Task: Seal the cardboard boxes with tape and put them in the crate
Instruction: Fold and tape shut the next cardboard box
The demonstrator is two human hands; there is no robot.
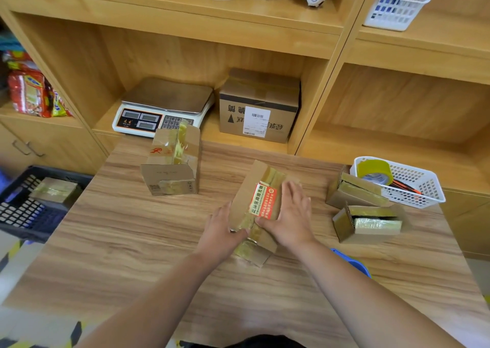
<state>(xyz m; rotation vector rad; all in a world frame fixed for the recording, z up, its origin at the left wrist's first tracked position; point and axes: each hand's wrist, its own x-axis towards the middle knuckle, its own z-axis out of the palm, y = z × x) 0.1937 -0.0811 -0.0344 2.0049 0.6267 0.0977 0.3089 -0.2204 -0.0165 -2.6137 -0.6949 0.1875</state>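
Head camera looks down at a wooden worktop [132,254]. Both hands press on a small cardboard box [261,188] with a red and white sticker [263,201], lying in the middle of the worktop. Left hand [221,231] grips the box's left side. Right hand [291,215] lies flat and open on its top. A taller box [172,167] stands behind. Two more boxes [363,209] sit at the right, beside a white basket [421,186] with a tape roll [373,171]. A dark crate [29,209] at the left holds one box [54,189].
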